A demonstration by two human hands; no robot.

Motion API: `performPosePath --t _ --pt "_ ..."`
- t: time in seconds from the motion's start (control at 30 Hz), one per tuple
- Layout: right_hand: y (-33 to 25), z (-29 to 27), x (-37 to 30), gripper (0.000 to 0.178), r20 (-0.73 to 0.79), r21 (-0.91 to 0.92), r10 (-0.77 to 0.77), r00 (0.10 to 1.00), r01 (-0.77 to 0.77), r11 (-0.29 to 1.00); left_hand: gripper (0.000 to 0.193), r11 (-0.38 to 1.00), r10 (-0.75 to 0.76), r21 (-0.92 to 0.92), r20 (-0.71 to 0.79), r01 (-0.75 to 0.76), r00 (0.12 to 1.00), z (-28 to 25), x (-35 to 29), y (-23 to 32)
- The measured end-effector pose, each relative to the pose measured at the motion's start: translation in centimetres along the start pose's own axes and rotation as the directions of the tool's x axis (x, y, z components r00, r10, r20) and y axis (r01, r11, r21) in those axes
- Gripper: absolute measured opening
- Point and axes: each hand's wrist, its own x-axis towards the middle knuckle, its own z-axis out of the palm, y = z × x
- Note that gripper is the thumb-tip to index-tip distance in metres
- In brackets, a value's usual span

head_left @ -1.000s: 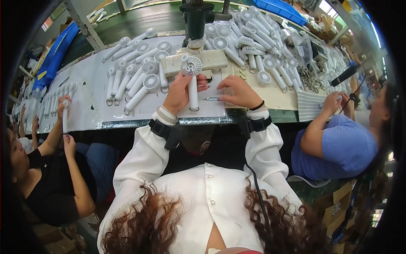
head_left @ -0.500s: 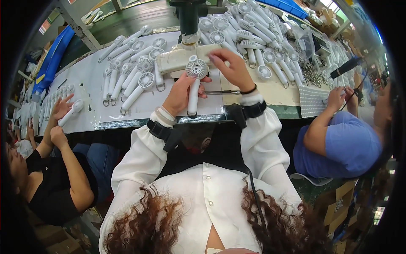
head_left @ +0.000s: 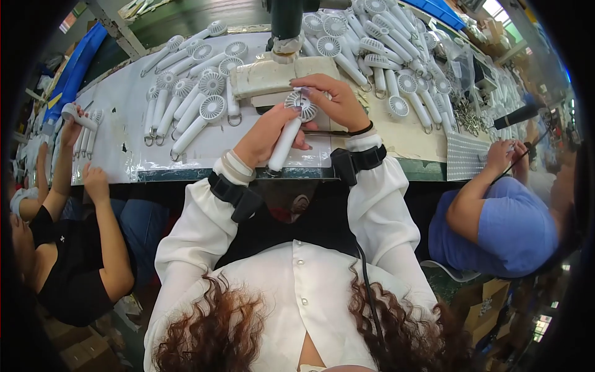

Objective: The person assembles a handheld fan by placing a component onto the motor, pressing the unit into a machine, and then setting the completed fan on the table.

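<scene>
A white handheld fan (head_left: pixel 284 146) is tilted above the table's front edge, its round slotted head up and its handle end toward me. My left hand (head_left: pixel 263 135) is closed around it just below the head, thumb on the front of the head. My right hand (head_left: pixel 338 102) reaches over from the right, its curled fingers and thumb gripping the head's upper rim. Those fingers partly cover the head, so whether a small part lies under them cannot be made out. Behind the fan stands a cream block under a dark green press (head_left: pixel 287 22).
Rows of white handheld fans (head_left: pixel 212 107) lie to the left; a large heap of them (head_left: pixel 372 46) fills the back right. A thin dark rod (head_left: pixel 331 132) lies behind my hands. Metal clips (head_left: pixel 471 116) are piled near a white dotted sheet (head_left: pixel 466 156). Co-workers sit on both sides.
My right hand has come down onto the fan's head. The fan's handle end has swung left, tilting it. The co-worker on the left has raised a fan in one hand.
</scene>
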Motion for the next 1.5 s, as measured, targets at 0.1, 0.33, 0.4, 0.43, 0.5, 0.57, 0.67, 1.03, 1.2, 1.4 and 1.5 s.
performPosePath --t 0.1,0.33,0.4,0.43,0.5,0.57,0.67,1.03,1.2,1.4,1.5 --pt "0.1 -0.5 -0.1 0.024 0.002 -0.074 -0.023 1.000 0.023 0.997 0.028 1.000 -0.009 0.026 -0.014 0.010 1.000 -0.2 0.3 0.2" --pt "-0.5 -0.2 -0.6 0.020 -0.100 -0.209 0.006 0.995 -0.027 0.977 0.028 0.997 0.062 0.045 -0.054 -0.060 0.997 -0.4 0.3 0.2" --pt "-0.6 0.3 -0.5 0.020 -0.107 -0.236 -0.031 0.994 0.005 0.972 0.028 0.995 0.068 0.069 -0.024 -0.066 0.997 -0.6 0.3 0.2" --pt "-0.6 0.6 -0.4 0.020 -0.120 -0.265 -0.071 0.990 0.037 0.964 0.027 0.994 0.069 0.083 -0.007 -0.068 0.998 -0.7 0.3 0.2" --pt "-0.7 0.8 -0.3 0.020 -0.131 -0.292 -0.109 0.985 0.067 0.954 0.027 0.991 0.070 0.114 -0.044 -0.065 0.997 -0.4 0.2 0.2" --pt "-0.7 0.8 -0.2 0.021 -0.110 -0.317 -0.127 0.986 0.086 0.944 0.026 0.982 0.074 0.182 -0.113 -0.053 0.991 -0.1 0.2 0.1" --pt "-0.6 0.9 -0.1 0.021 -0.087 -0.361 -0.179 0.980 0.136 0.922 0.026 0.980 0.082 0.194 -0.166 -0.049 0.983 0.0 0.3 0.1" --pt "-0.7 1.6 0.1 0.023 -0.036 -0.441 -0.316 0.948 0.269 0.856 0.028 0.980 0.080 0.189 -0.143 -0.052 0.986 -0.3 -0.1 0.6" --pt "-0.7 1.9 -0.6 0.025 -0.131 -0.257 -0.125 0.983 0.088 0.962 0.029 0.992 0.088 0.090 -0.041 -0.084 0.995 -0.9 -0.2 1.0" --pt "-1.1 1.3 -0.3 0.026 -0.051 -0.416 -0.278 0.959 0.232 0.879 0.035 0.990 0.108 0.094 -0.008 -0.107 0.994 -1.5 -0.2 0.9" --pt "-0.9 0.9 -0.1 0.027 -0.003 -0.443 -0.305 0.952 0.272 0.854 0.038 0.991 0.091 0.102 -0.027 -0.088 0.995 -1.3 -0.3 1.2"
